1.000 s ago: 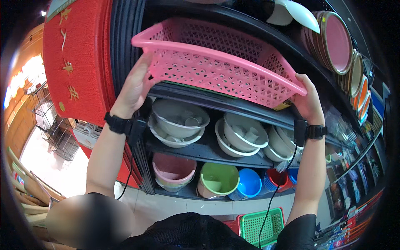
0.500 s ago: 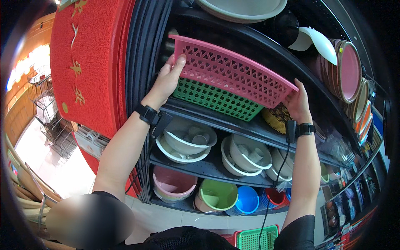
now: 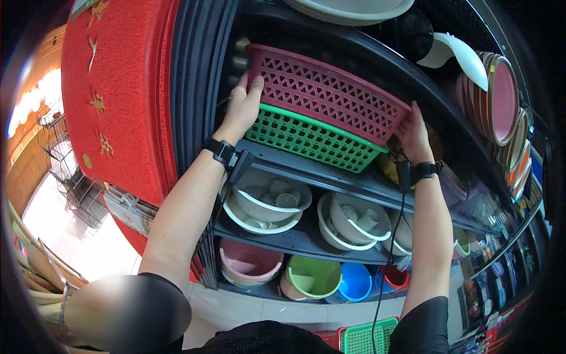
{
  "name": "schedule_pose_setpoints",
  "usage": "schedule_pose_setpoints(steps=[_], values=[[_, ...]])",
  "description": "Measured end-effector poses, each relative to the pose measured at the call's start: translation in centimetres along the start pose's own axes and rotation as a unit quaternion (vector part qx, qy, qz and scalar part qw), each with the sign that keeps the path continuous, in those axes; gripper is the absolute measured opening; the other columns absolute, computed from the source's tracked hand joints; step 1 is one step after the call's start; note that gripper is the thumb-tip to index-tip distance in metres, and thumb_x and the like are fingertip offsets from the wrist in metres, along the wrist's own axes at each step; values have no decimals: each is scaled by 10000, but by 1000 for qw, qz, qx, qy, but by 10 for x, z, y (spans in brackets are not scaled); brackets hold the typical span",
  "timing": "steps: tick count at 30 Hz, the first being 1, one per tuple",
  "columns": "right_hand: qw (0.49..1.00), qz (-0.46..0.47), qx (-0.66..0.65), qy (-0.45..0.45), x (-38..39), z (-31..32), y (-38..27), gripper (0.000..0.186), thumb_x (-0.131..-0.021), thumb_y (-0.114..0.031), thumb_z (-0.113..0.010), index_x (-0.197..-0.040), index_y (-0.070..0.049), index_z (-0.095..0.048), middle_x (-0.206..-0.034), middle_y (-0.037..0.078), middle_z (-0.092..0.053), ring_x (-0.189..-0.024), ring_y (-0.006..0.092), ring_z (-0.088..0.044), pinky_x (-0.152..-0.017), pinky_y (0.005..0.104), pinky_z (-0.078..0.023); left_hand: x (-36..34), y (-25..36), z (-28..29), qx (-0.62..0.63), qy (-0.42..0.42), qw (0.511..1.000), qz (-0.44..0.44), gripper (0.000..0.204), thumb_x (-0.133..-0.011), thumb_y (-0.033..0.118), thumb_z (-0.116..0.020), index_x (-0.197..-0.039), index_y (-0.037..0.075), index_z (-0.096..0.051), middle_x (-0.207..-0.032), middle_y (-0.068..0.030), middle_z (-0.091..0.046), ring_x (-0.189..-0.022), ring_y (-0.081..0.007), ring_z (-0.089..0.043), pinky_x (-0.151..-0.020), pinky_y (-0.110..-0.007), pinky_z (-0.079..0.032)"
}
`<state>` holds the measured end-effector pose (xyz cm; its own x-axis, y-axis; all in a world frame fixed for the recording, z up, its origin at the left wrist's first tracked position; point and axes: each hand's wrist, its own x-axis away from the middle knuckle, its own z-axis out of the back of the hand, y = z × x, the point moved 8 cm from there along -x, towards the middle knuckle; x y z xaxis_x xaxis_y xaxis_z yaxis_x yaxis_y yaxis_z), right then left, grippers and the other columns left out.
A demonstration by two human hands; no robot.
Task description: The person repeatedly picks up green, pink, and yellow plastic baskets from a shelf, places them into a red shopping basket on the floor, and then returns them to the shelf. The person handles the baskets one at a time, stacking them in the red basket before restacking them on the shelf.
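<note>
Pink basket (image 3: pixel 330 97) sits on the upper shelf (image 3: pixel 283 164), directly above a green basket (image 3: pixel 312 140) and meeting its rim; long perforated sides face the wearer. Pink one tilts down toward its right end; its interior is turned away, so contents and depth of nesting cannot be told. Green basket rests on the shelf, its inside covered by the pink one. Shelf below: a left pair of white basins (image 3: pixel 254 207), one stacked in the other, the upper holding a small white cup-shaped piece (image 3: pixel 288 200); beside it a second pair of basins (image 3: pixel 342 217) with a similar white piece (image 3: pixel 369 220) inside. Lowest level, left to right: pink bucket (image 3: pixel 250 259), green bucket (image 3: pixel 318 274), blue bucket (image 3: pixel 356 285), red bucket (image 3: pixel 397 277). Near the lower edge of the view, another green basket (image 3: pixel 368 338) stands beside something red. Grip: left hand (image 3: pixel 243 109) closed on the left end of the pink basket, thumb pressed to the front wall, other fingers partly hidden behind. Right hand (image 3: pixel 414 140) gripping the right end, fingers up against the corner below the rim; its thumb is unclear, firmness cannot be told.
</note>
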<state>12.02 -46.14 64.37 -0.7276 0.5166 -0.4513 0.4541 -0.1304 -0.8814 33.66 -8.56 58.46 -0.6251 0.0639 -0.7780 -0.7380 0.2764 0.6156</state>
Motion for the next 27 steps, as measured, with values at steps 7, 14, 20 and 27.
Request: schedule_pose_setpoints(steps=[7, 14, 20, 27], values=[[996, -2, 90, -11, -18, 11, 19, 572, -1069, -510, -496, -1408, -53, -548, -1335, 132, -631, -1198, 248, -614, -1058, 393, -471, 11, -6, 10, -52, 22, 998, -4, 589, -987, 149, -594, -1529, 5, -414, -1409, -215, -590, -1291, -303, -583, -1103, -403, -436], [845, 178, 499, 74, 5, 26, 2, 479, -1044, -330, -539, -1347, 32, -619, -1212, 209, -699, -1120, 297, -676, -957, 370, -530, 29, -4, 5, -2, 18, 1000, 1, 710, -926, 186, -643, -1548, 19, -344, -1452, -208, -517, -1356, -301, -504, -1150, -407, -372], [759, 346, 551, -12, 86, -49, -15, 436, -976, -306, -664, -1275, 12, -668, -1214, 247, -691, -1137, 411, -655, -984, 445, -525, 35, 11, 15, -16, 117, 993, -30, 665, -985, 440, -684, -1444, 32, -430, -1385, -188, -537, -1290, -289, -528, -1109, -430, -401], [750, 292, 593, -26, 88, -34, 6, 419, -964, -310, -677, -1258, -12, -682, -1211, 243, -689, -1139, 408, -646, -975, 463, -524, 28, 5, 11, -116, 76, 990, 6, 528, -1001, 457, -649, -1310, 36, -571, -1248, -153, -643, -1176, -276, -605, -1029, -403, -450]])
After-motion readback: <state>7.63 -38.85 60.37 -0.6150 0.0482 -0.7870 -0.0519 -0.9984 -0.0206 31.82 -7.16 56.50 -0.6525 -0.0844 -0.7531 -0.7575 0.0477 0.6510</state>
